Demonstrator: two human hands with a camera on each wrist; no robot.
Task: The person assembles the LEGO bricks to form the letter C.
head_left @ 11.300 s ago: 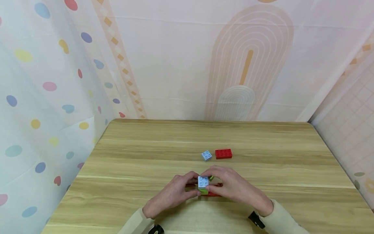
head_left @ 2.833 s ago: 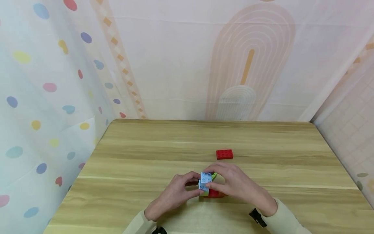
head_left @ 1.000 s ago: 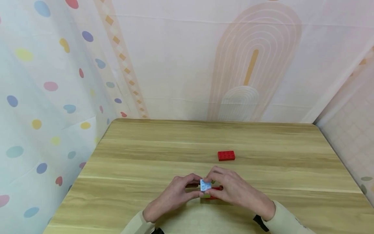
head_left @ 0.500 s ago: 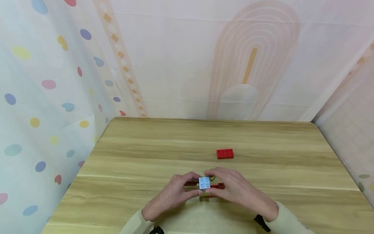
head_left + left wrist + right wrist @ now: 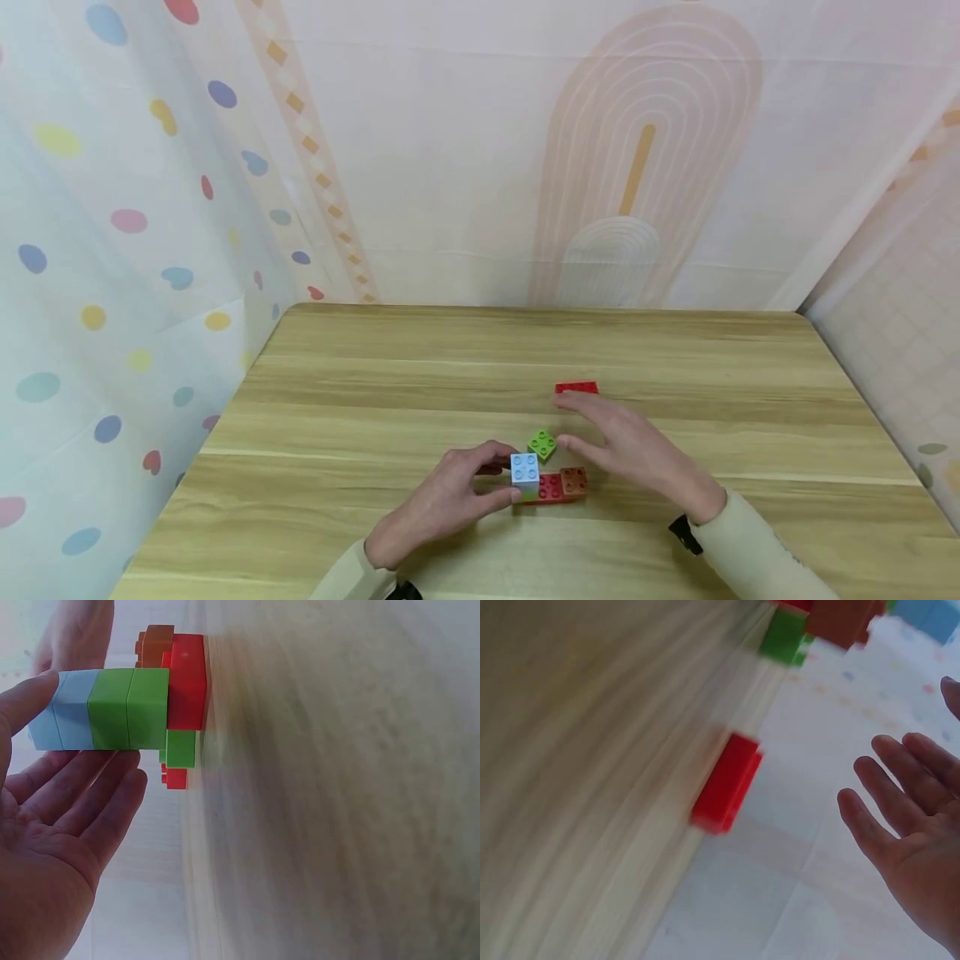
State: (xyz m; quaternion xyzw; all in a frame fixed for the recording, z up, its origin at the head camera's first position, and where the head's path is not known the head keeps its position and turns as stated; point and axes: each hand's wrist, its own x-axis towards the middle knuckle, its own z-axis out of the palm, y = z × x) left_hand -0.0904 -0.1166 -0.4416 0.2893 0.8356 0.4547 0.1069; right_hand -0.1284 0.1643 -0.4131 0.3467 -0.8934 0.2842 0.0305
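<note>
- Since half a second ago, the right hand has been moving off the stack toward the table's far edge; it is now hovering beside the loose red brick, its fingers spreading apart and holding nothing.
- The left hand is keeping its place, pinching the stack near the top between thumb and fingers.
- The second blue brick, earlier lying beside the loose red brick, is now sitting on the stack.
- The stack is standing upright, well apart from the far edge, and is showing four bricks: two blue bricks above two green bricks.
- It is rising from the left end of a red base; one brown brick is sitting at the right end.
- One loose green brick is lying just behind the base, on the far-edge side.
- One loose red brick is lying nearer the far edge, partly hidden by the right hand in the head view.
</note>
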